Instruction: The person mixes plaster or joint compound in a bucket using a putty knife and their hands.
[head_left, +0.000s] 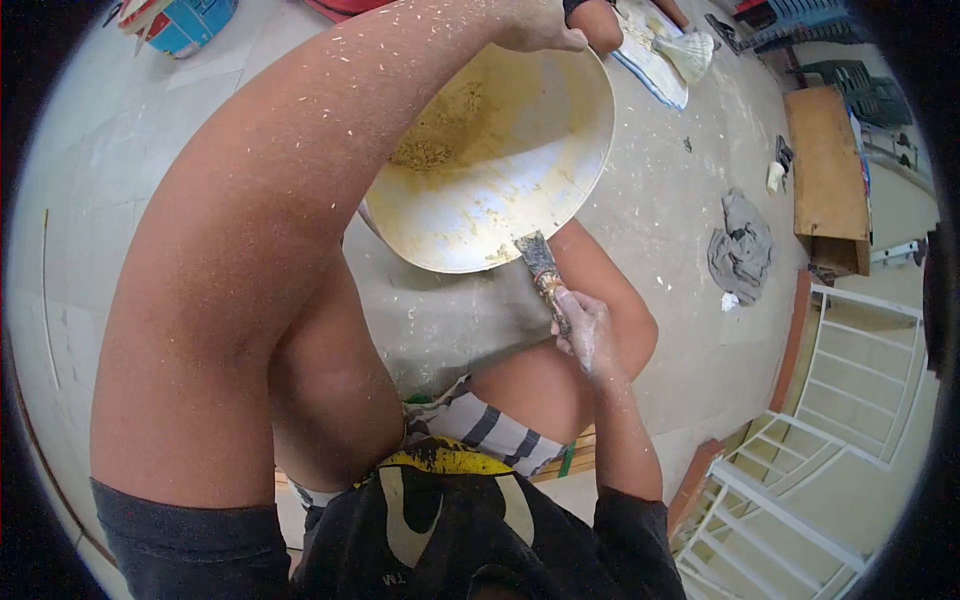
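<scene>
A white bucket (540,185) is tilted with its wide mouth toward me, between my legs. Yellowish smears streak its inner wall, and brown-yellow crumbs (440,130) lie deeper inside. My left arm, flecked with pale shavings, reaches across it. At the far rim my left hand (530,25) is closed on the edge, its fingers partly hidden. My right hand (588,335) is wrapped around the handle of a stained putty knife (542,268). The knife's blade touches or nearly touches the near rim.
A blue paint bucket (190,25) stands at the upper left. Grey cloth (740,245) lies on the tiled floor at right, near a wooden cabinet (828,165) and white metal railings (860,370). Part of another person (595,25) shows beyond the bucket, beside a blue-edged white object (650,70).
</scene>
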